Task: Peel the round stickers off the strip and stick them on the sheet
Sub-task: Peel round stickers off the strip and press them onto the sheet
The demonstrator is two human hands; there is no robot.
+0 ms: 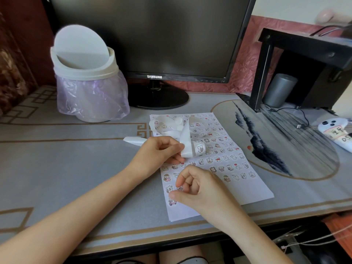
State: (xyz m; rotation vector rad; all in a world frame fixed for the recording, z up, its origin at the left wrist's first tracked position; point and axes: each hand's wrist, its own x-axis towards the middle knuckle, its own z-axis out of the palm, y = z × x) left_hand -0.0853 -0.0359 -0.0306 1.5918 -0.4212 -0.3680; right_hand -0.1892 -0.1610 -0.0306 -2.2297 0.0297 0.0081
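Observation:
A white sheet [245,191] covered with several small cartoon stickers lies on the desk in front of me. A long white backing strip [184,138] curls over the sheet's far part, with one round bear sticker [200,149] showing near its bent end. My left hand [158,153] pinches the strip at that bend between thumb and fingers. My right hand [198,187] rests on the sheet's near left part, fingers curled, thumb tip pressing the paper beside a sticker [169,188]. Whether a sticker lies under the thumb is hidden.
A white swing-lid bin [85,73] with a purple bag stands at the back left. A black monitor [152,35] on its stand is behind the sheet. A black shelf [304,54], a grey cylinder [280,90] and a white phone [335,130] are at the right.

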